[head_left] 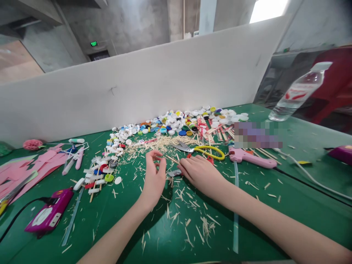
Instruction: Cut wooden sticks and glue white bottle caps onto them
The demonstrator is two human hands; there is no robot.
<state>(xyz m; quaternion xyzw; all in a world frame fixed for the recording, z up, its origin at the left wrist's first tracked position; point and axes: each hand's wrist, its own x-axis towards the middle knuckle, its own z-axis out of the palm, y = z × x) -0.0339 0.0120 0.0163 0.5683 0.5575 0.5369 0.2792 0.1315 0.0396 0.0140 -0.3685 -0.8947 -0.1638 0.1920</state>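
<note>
Head camera is looking forward and down over the bench (310, 209) from the wearer's side, viewing the left hand (154, 176) and right hand (198, 170) closely, near mid-frame. It is facing a white partition (165, 88), its top edge slanting up rightward, concrete wall (137, 22) showing beyond.

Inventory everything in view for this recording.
Table: one, green, foreground
Partition: one, white, behind table
Bottle caps: many, mixed, back and left
Wood shavings: many, pale, centre
Blade: one, grey, centre
Scissors: at least one, yellow handles, centre
Glue gun: one, pink, right
Strips: two, translucent, left and right
Boxes: two, magenta, left and right
Bottle: one, clear, back right
Paper: several pieces, pink, left
Flower: one, pink, back left
Sign: one, green, far wall
Stick: one, pale, centre
Left hand: one, bare, near stick
Right hand: one, bare, holding stick
</note>
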